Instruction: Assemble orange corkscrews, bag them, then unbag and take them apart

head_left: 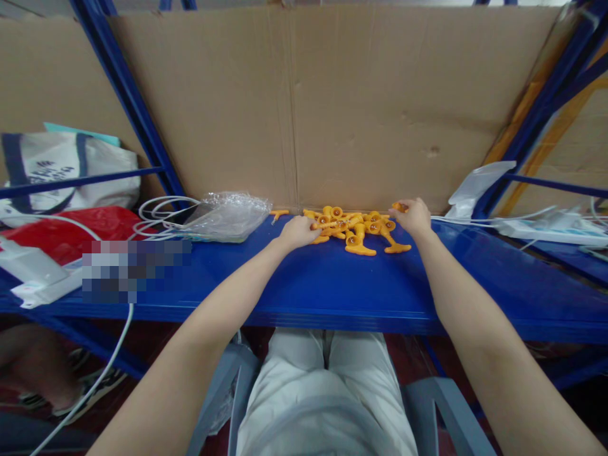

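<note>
Several orange T-shaped plastic pieces (361, 249) lie in a loose pile on the blue shelf top (342, 291), against the cardboard. At the pile's left side, my left hand (299, 232) is closed on an orange piece whose end sticks out to the right of the fingers. My right hand (414, 217) pinches another orange piece (399, 207) above the right end of the pile. One separate orange piece (280, 213) lies behind my left hand, with a thin metal tip showing.
Clear plastic bags (232, 212) and coiled white cables (159, 215) lie to the left, near a red bag (90, 231) and power strip. Blue posts (128, 95) frame the cardboard wall (356, 107). A white power strip (555, 232) sits right.
</note>
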Tool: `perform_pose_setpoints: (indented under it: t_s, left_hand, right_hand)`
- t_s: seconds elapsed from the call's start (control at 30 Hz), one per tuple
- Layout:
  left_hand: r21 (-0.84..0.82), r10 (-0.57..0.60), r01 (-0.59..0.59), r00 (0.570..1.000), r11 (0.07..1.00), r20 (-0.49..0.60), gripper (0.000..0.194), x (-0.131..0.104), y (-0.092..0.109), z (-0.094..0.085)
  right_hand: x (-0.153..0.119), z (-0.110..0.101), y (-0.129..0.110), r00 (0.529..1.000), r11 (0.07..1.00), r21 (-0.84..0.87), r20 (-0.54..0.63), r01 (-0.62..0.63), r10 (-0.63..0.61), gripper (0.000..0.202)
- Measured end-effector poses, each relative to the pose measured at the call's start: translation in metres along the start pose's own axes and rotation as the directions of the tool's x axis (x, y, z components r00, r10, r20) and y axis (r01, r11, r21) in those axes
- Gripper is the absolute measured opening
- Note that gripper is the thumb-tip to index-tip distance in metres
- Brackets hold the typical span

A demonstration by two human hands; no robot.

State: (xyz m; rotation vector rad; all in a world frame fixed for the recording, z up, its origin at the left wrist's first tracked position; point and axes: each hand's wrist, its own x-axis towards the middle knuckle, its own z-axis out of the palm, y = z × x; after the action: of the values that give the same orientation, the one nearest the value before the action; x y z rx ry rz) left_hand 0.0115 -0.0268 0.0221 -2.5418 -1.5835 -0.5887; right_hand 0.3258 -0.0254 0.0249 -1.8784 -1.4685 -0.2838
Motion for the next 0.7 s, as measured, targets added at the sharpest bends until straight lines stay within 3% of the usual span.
perform_pose_setpoints:
  t_s: [0.1,0.3,0.5,0.6,0.7]
  left_hand:
    - [-0.029,-0.005,0.004,1.0,1.0,-0.014,0.026,-0.001,0.001,0.0]
    - [-0.107,-0.031,0.022,0.996,0.994,-0.084,0.035,0.0,-0.001,0.001]
    - [-0.396,-0.188,0.116,0.971,0.911,-0.148,0.034,0.008,-0.011,0.001]
    - [-0.58,-0.313,0.213,0.947,0.786,-0.077,0.035,0.011,-0.018,0.002]
    - [-0.704,-0.409,0.278,0.912,0.654,-0.021,0.031,0.014,-0.027,0.003]
  right_hand:
    - [0.002,0.002,0.021,0.984,0.981,0.081,0.031,-0.176,0.174,0.025]
    - [-0.003,0.01,0.045,0.896,0.874,0.195,0.065,-0.444,0.44,0.021]
    - [0.0,0.019,0.055,0.875,0.843,0.242,0.06,-0.48,0.481,0.026]
    - [0.001,0.022,0.059,0.868,0.844,0.222,0.025,-0.488,0.496,0.031]
    - [0.003,0.025,0.065,0.883,0.866,0.19,0.012,-0.462,0.469,0.022]
